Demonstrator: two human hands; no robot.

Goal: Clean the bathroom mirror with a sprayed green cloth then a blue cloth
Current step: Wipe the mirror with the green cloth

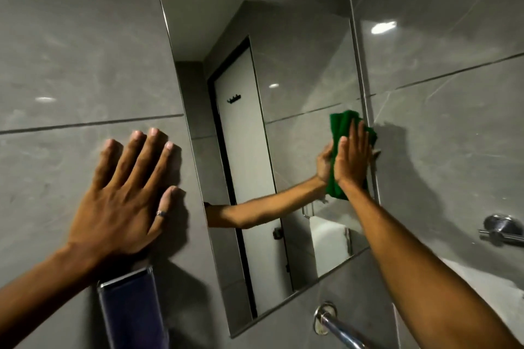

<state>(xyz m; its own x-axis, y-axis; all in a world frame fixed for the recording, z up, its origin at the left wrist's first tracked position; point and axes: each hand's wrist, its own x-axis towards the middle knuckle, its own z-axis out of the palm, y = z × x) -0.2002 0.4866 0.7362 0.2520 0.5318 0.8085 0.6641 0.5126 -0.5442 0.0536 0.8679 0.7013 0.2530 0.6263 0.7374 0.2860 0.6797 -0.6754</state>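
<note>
The rectangular mirror (pixel 255 71) hangs on a grey tiled wall and reflects a white door and my arm. My right hand (pixel 353 159) presses a folded green cloth (pixel 338 122) flat against the mirror's right edge, about halfway up. My left hand (pixel 124 195) lies flat on the wall tile left of the mirror, fingers spread, a ring on the thumb, holding nothing. A dark blue cloth (pixel 130 312) hangs from a metal holder below my left wrist.
A chrome towel rail (pixel 337 329) juts out from the wall below the mirror. A chrome wall hook (pixel 500 228) is fixed at the right. A white fixture (pixel 487 289) shows behind my right forearm.
</note>
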